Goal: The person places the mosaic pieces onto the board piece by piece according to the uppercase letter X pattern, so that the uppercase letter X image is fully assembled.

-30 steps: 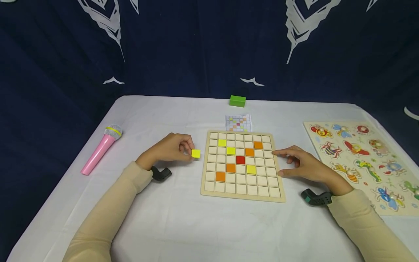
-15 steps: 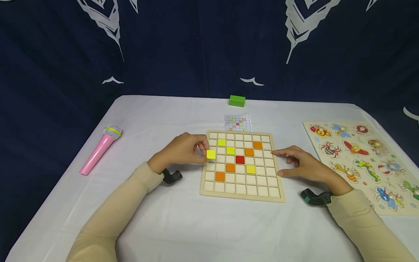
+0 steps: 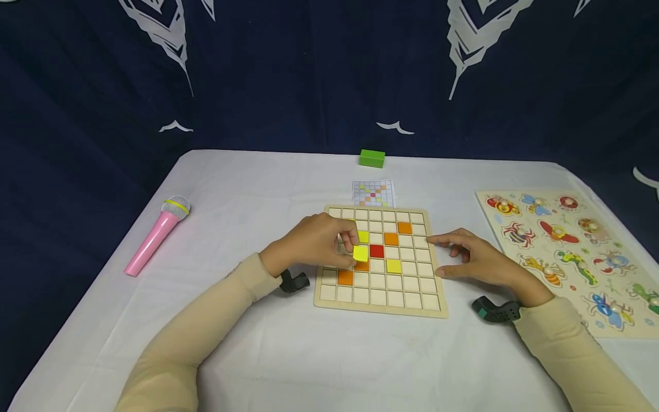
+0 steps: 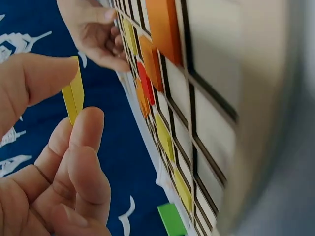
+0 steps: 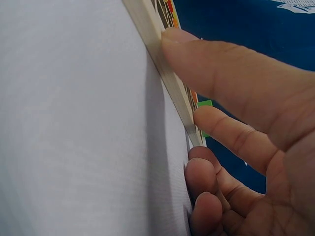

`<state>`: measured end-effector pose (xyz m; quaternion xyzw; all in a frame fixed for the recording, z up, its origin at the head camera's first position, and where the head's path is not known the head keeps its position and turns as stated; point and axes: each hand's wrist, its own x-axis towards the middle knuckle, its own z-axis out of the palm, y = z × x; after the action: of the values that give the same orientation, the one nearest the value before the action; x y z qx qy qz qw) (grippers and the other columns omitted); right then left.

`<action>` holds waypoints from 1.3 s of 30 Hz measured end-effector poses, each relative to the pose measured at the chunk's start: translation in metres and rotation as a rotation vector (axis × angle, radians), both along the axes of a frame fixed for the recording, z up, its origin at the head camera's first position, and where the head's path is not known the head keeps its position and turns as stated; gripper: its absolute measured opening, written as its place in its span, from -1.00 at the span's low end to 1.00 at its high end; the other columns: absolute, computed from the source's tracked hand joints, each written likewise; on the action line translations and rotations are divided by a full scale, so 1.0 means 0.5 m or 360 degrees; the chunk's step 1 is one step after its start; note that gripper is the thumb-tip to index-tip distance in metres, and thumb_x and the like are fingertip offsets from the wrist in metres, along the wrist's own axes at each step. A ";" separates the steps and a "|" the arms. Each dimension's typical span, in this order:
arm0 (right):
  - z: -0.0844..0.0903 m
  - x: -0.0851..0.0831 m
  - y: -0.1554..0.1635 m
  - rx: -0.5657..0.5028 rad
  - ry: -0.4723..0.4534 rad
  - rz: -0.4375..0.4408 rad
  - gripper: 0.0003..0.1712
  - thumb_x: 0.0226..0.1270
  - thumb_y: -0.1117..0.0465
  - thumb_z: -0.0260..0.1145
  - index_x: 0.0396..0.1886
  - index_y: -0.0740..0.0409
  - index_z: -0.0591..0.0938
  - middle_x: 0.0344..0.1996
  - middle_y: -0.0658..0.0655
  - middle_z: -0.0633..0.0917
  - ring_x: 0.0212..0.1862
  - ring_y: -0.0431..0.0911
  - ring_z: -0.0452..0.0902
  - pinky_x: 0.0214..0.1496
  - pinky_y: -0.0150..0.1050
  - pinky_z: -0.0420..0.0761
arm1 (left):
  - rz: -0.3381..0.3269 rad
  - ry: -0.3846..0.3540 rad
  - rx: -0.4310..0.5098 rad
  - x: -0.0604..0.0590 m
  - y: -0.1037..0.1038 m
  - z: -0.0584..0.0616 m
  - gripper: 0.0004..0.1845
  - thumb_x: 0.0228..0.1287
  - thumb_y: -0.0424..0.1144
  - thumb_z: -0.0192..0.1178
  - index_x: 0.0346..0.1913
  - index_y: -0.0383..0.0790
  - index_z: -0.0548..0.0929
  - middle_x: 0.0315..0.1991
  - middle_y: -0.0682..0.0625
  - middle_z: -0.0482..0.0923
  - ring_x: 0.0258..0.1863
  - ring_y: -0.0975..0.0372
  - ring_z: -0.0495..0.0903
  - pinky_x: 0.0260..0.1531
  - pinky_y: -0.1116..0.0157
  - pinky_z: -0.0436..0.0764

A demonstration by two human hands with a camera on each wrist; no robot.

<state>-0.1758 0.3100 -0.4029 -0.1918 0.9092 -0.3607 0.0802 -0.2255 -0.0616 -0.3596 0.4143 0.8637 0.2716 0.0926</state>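
A wooden grid board (image 3: 380,306) lies mid-table with yellow, orange and one red tile (image 3: 377,250) set in its squares. My left hand (image 3: 321,243) hovers over the board's left half and pinches a yellow tile (image 3: 360,253) between thumb and forefinger, just left of the red one. The left wrist view shows that yellow tile (image 4: 74,96) edge-on between the fingertips, off the board (image 4: 211,98). My right hand (image 3: 476,260) rests at the board's right edge with its thumb and a fingertip against the rim (image 5: 162,54), holding nothing.
A small pattern card (image 3: 373,193) lies behind the board, a green block (image 3: 372,158) near the far table edge. A pink toy microphone (image 3: 154,237) lies at the left. An insect peg puzzle (image 3: 571,252) fills the right side. Dark blue cloth hangs behind.
My left hand has carried the yellow tile rightward, from beside the board's left edge to over its squares near the red tile. The right hand has stayed put.
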 end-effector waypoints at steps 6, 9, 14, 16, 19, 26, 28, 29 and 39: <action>0.000 0.000 0.000 -0.0008 0.0013 0.0005 -0.23 0.26 0.28 0.64 0.44 0.36 0.58 -0.07 0.14 0.52 -0.16 -0.11 0.34 -0.19 -0.31 0.40 | -0.0052 -0.0037 0.0070 0.004 0.032 -0.005 -0.76 0.16 -0.23 0.57 -0.18 -0.14 0.71 -0.33 0.18 0.75 -0.57 0.37 0.52 -0.38 0.42 0.49; -0.001 0.000 0.000 -0.0008 0.0014 0.0006 -0.23 0.26 0.28 0.64 0.44 0.35 0.58 -0.06 0.14 0.52 -0.16 -0.11 0.34 -0.19 -0.31 0.40 | -0.0053 -0.0091 0.0087 0.009 0.047 -0.004 -0.75 0.17 -0.22 0.60 -0.20 -0.15 0.71 -0.34 0.17 0.76 -0.55 0.37 0.58 -0.36 0.42 0.51; -0.001 0.000 0.000 -0.0011 0.0011 0.0005 -0.23 0.26 0.28 0.64 0.44 0.35 0.58 -0.06 0.15 0.52 -0.16 -0.11 0.33 -0.19 -0.31 0.40 | -0.0052 -0.0180 0.0101 0.018 0.075 -0.001 -0.76 0.18 -0.25 0.58 -0.16 -0.18 0.73 -0.35 0.16 0.75 -0.48 0.36 0.64 -0.28 0.40 0.55; -0.001 0.000 0.000 -0.0011 0.0008 0.0003 -0.23 0.26 0.28 0.64 0.44 0.35 0.58 -0.06 0.15 0.52 -0.15 -0.11 0.33 -0.19 -0.32 0.40 | -0.0048 -0.0213 0.0102 0.021 0.086 -0.001 -0.76 0.18 -0.27 0.56 -0.16 -0.19 0.73 -0.37 0.16 0.74 -0.46 0.35 0.64 -0.26 0.39 0.56; 0.000 0.000 0.000 -0.0010 0.0003 0.0003 -0.23 0.26 0.27 0.64 0.44 0.35 0.58 -0.07 0.15 0.51 -0.15 -0.11 0.33 -0.19 -0.32 0.40 | -0.0031 -0.0248 0.0095 0.026 0.103 -0.002 -0.76 0.18 -0.27 0.57 -0.16 -0.21 0.73 -0.40 0.18 0.73 -0.43 0.34 0.63 -0.27 0.40 0.56; 0.002 -0.001 0.000 -0.0014 -0.0003 0.0006 -0.23 0.26 0.27 0.64 0.44 0.35 0.58 -0.07 0.16 0.52 -0.16 -0.11 0.34 -0.20 -0.32 0.40 | 0.0019 -0.0251 0.0006 0.038 0.141 -0.005 -0.75 0.18 -0.22 0.60 -0.19 -0.17 0.73 -0.44 0.23 0.71 -0.35 0.37 0.65 -0.23 0.40 0.57; 0.002 0.000 0.000 -0.0014 -0.0005 0.0004 -0.23 0.26 0.28 0.64 0.44 0.35 0.58 -0.06 0.16 0.52 -0.15 -0.11 0.33 -0.20 -0.32 0.40 | 0.0043 -0.0244 -0.0067 0.042 0.153 -0.005 -0.75 0.18 -0.20 0.60 -0.20 -0.13 0.72 -0.45 0.26 0.69 -0.36 0.38 0.65 -0.25 0.40 0.57; 0.002 0.000 0.000 -0.0014 -0.0008 0.0002 -0.23 0.26 0.28 0.64 0.44 0.35 0.58 -0.06 0.16 0.52 -0.15 -0.11 0.33 -0.20 -0.32 0.40 | 0.0053 -0.0237 -0.0108 0.044 0.159 -0.006 -0.75 0.18 -0.19 0.60 -0.20 -0.12 0.72 -0.45 0.27 0.69 -0.36 0.38 0.65 -0.26 0.40 0.57; -0.001 -0.003 0.003 -0.0028 -0.0007 0.0003 -0.24 0.26 0.29 0.64 0.44 0.35 0.59 -0.09 0.15 0.51 -0.16 -0.10 0.31 -0.20 -0.31 0.38 | 0.0018 -0.0099 -0.0370 0.062 0.197 -0.008 -0.80 0.19 -0.21 0.54 -0.16 -0.11 0.77 -0.45 0.27 0.67 -0.28 0.38 0.60 -0.35 0.40 0.57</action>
<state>-0.1771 0.3112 -0.4036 -0.1924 0.9057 -0.3690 0.0809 -0.1947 0.0367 -0.3638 0.3873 0.8884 0.1828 0.1653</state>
